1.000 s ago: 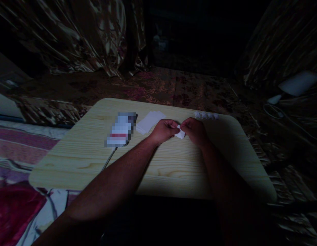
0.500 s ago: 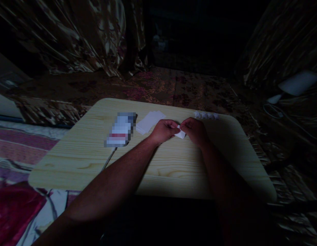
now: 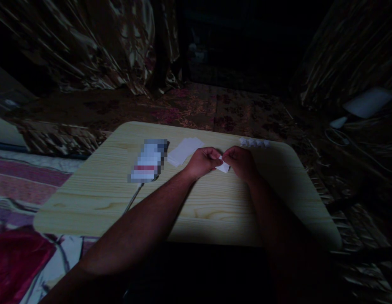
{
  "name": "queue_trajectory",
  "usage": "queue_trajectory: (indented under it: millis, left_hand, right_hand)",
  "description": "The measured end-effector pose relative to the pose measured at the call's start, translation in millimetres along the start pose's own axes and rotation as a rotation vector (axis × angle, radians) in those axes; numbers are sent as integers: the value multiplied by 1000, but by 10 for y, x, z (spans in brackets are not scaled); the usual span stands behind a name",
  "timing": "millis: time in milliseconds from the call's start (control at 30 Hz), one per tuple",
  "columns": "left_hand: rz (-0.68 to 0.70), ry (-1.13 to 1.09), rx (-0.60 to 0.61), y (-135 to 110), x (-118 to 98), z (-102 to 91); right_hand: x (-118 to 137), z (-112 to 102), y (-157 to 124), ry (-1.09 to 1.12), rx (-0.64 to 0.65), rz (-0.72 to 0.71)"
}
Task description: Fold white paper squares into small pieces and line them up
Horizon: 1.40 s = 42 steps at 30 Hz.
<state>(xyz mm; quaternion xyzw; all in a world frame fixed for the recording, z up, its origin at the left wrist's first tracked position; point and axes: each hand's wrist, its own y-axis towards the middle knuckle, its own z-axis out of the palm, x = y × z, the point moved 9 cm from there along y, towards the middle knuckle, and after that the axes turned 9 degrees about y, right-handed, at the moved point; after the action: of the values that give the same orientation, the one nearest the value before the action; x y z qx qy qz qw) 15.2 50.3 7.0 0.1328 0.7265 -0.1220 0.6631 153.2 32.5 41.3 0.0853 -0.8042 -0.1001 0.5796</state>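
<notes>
A small piece of folded white paper (image 3: 224, 166) is pinched between my two hands over the table. My left hand (image 3: 203, 162) is closed on its left side, thumb on top. From the right, my right hand (image 3: 240, 162) grips its upper edge with thumb and forefinger. The fingers cover part of the paper, so its full shape is hidden. Just left of my left hand lies a fanned stack of white paper sheets (image 3: 184, 151). Beyond my right hand, several small folded white paper pieces (image 3: 254, 142) sit in a row.
On the wooden-topped table (image 3: 97, 181) lies a blurred-out phone (image 3: 148, 161) with a cable (image 3: 134, 198) running toward me. A dark patterned cloth surface (image 3: 198, 103) and curtains (image 3: 129, 42) are behind. A white lamp (image 3: 368, 102) stands at the right, striped bedding (image 3: 25, 177) at the left.
Almost nothing differs. Both hands keep their grip on the folded paper, with only a very slight shift of the fingers and the view.
</notes>
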Motion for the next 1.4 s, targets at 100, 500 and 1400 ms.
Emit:
queue_trajectory:
  millis: [100,500,1400]
  left_hand:
    - [4,10,0,-10,-18,5]
    - [43,110,16,-26,-80,8]
    - [211,236,-209,-70,-233,-155]
  right_hand:
    - [-9,4,-2,6,2,8]
    - [-17,38,-2,-4,29,2]
    - [-163,115,-23,164,14,171]
